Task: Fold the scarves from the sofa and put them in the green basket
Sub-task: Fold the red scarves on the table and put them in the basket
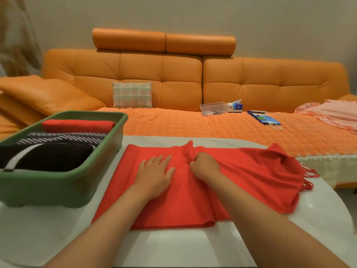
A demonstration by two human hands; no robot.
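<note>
Flat left fingers (161,160) atop red scarf (251,171), right fingers (194,163) pinching its raised fold

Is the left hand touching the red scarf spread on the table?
Touching. The head view shows the left hand lying flat, palm down, on the red scarf.

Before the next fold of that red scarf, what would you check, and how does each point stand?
1. Left hand lies flat on the red scarf, pinning it: ok.
2. Right hand pinches a ridge of cloth at the middle: ok.
3. Scarf lies smooth: not ok, its right end is bunched.
4. Fringe fully on the white table: cannot tell.
5. Green basket within reach, beside the scarf: ok.
6. Room left in the basket: cannot tell, folded scarves cover most of it.
</note>
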